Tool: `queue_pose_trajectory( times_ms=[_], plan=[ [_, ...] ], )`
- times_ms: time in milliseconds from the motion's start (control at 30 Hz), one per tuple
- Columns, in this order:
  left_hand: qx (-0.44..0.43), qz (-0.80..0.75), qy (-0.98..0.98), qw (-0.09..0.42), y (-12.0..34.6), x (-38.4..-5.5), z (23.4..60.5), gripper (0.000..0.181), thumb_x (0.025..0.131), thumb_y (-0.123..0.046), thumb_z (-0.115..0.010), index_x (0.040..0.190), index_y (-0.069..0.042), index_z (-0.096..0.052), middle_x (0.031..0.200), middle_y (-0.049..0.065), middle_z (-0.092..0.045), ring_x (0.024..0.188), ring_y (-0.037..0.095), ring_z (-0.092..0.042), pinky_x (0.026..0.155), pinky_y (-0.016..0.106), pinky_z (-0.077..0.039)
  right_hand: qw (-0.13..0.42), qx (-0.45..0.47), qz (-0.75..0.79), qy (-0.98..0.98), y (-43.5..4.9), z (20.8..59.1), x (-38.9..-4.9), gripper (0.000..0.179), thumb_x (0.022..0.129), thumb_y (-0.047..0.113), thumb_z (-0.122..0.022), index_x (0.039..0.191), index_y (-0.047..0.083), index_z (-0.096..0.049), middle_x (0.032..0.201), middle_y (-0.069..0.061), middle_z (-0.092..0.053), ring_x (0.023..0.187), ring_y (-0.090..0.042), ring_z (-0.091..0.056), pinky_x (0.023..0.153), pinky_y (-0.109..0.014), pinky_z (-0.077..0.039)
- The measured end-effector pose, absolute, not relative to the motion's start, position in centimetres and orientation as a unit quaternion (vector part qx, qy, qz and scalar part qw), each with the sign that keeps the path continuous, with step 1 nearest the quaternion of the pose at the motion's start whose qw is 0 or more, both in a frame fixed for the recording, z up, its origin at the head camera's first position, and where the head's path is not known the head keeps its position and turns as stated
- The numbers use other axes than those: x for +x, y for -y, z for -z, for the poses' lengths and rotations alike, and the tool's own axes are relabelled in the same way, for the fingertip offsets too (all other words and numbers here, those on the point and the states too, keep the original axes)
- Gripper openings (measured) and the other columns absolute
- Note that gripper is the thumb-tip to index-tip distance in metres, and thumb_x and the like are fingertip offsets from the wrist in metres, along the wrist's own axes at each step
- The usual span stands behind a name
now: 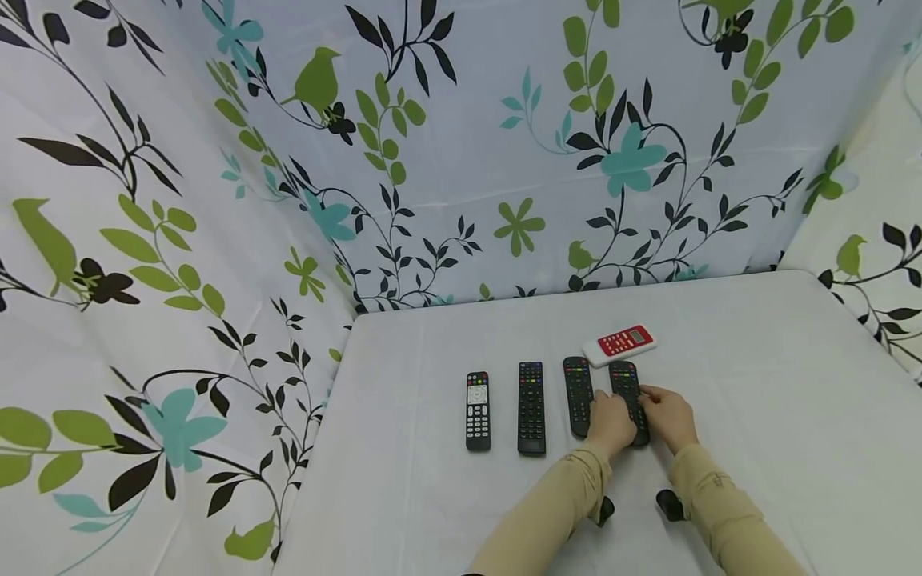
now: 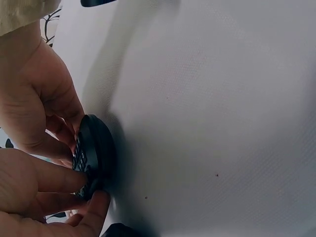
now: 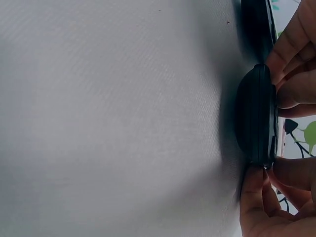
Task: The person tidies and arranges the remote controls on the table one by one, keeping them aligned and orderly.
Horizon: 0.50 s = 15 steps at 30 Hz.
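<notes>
Four black remotes lie side by side on the white table [image 1: 756, 384]. Both hands hold the rightmost black remote [image 1: 623, 379] at its near end. My left hand [image 1: 611, 410] grips its left edge and my right hand [image 1: 657, 402] grips its right edge. In the left wrist view the remote's rounded end [image 2: 96, 153] rests on the cloth, pinched by fingers [image 2: 54, 178] from both sides. The right wrist view shows that same end [image 3: 256, 118] edge-on with fingertips [image 3: 296, 94] on its button face.
Left of the held remote lie a second black remote [image 1: 578, 394], a third [image 1: 531, 408], and a short one with white keys [image 1: 478, 410]. A red and white remote [image 1: 621, 342] lies aslant just behind. Floral cloth walls stand at the back and sides.
</notes>
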<state>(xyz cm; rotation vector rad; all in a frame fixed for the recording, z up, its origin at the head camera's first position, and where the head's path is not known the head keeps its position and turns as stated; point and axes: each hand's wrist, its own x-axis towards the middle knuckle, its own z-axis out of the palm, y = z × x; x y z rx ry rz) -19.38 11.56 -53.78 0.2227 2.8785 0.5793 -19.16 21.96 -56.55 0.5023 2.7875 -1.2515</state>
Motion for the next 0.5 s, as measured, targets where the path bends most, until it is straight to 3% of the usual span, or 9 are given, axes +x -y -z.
queue_pose_trajectory(
  times_ms=[267, 500],
  plan=[
    [0.070, -0.193, -0.974, 0.094, -11.4, -20.0, 53.8, 0.032, 0.076, -0.018, -0.070, 0.103, 0.000, -0.066, 0.100, 0.009, -0.054, 0.084, 0.016, -0.054, 0.073, 0.022, -0.046, 0.042, 0.161, 0.409, -0.897, -21.8, 56.4, -20.1, 0.041, 0.094, 0.017, -0.043, 0.127, -0.006, -0.052, 0.123, -0.030, -0.055, 0.100, -0.037, -0.054, 0.083, -0.047, -0.045],
    [0.061, -0.208, -0.972, 0.091, -11.3, -20.4, 53.9, 0.032, 0.076, -0.016, -0.070, 0.103, 0.002, -0.066, 0.100, 0.010, -0.054, 0.083, 0.017, -0.055, 0.073, 0.023, -0.046, 0.043, 0.147, 0.405, -0.901, -21.7, 56.3, -20.8, 0.041, 0.093, 0.017, -0.042, 0.125, -0.007, -0.053, 0.118, -0.030, -0.058, 0.092, -0.035, -0.055, 0.076, -0.043, -0.046]
  ],
)
